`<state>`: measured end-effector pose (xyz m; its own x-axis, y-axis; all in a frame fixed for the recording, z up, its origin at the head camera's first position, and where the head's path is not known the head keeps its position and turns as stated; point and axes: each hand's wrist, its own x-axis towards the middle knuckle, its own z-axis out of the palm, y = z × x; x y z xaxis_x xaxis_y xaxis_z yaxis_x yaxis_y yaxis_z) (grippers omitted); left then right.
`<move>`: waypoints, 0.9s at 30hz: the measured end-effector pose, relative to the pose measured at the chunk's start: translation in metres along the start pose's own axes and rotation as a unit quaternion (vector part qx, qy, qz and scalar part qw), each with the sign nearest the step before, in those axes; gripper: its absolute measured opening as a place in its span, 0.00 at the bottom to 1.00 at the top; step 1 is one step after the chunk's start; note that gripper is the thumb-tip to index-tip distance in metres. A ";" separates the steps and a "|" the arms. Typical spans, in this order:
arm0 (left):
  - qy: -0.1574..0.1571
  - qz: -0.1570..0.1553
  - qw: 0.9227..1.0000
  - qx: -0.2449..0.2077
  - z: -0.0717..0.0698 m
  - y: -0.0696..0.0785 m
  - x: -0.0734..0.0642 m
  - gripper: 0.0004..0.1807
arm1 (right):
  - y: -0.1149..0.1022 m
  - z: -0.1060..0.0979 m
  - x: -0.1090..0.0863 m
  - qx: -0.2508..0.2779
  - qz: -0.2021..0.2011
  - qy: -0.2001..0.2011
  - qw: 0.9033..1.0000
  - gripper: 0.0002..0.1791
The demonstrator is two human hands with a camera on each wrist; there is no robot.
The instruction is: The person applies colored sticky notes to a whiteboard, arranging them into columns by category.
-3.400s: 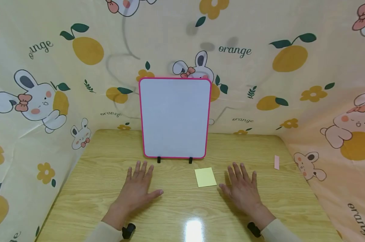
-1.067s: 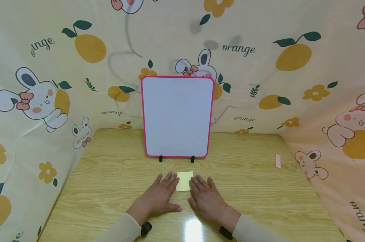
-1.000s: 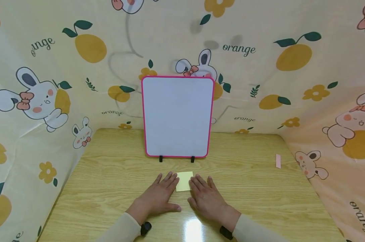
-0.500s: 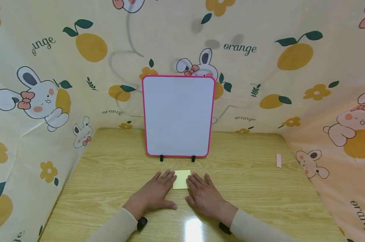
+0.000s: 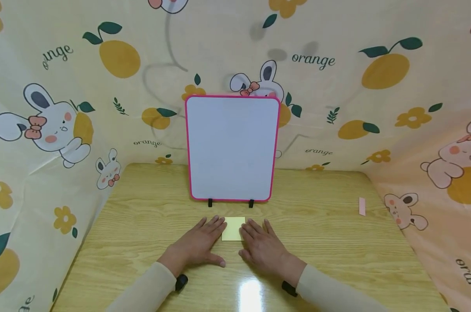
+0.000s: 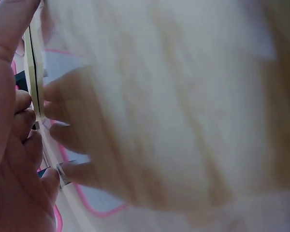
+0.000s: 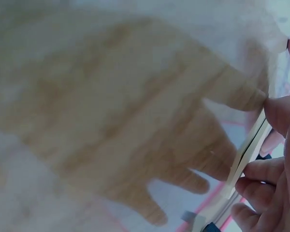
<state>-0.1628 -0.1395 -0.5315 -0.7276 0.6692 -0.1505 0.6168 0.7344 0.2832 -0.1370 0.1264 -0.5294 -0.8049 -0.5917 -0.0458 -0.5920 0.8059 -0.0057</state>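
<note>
A cloth (image 5: 40, 186) with bunnies hangs on the left. Next, the left hand (image 5: 196, 245) is flat on the wooden table (image 5: 142, 208), its straight fingers touching the yellow sticky note pad (image 5: 232, 229). The pad lies on the table between both hands, in front of a white board (image 5: 232, 149) with a pink edge. The right hand (image 5: 264, 247) is flat too, its straight fingers touching the pad's right side. Farther right lies a small pink strip (image 5: 362, 206).

Two grips (image 5: 196, 244) (image 5: 264, 249), one notepad (image 5: 233, 229), one whiteboard (image 5: 233, 147), one strip (image 5: 362, 206)
</note>
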 end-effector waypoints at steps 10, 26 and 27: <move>-0.004 -0.005 1.000 -0.007 0.000 -0.002 0.002 0.66 | 0.008 -0.001 0.007 -0.016 -0.048 0.056 0.997 0.32; 0.002 -0.010 1.000 -0.001 0.002 -0.004 0.004 0.67 | 0.013 0.008 0.024 -0.048 -0.074 0.118 0.989 0.19; 0.003 -0.011 1.000 0.000 0.002 -0.004 0.004 0.67 | 0.013 0.008 0.025 -0.050 -0.074 0.117 0.989 0.19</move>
<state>-0.1674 -0.1394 -0.5352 -0.7423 0.6527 -0.1518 0.6012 0.7487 0.2792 -0.1641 0.1223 -0.5383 -0.6896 -0.7012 0.1810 -0.6955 0.7109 0.1043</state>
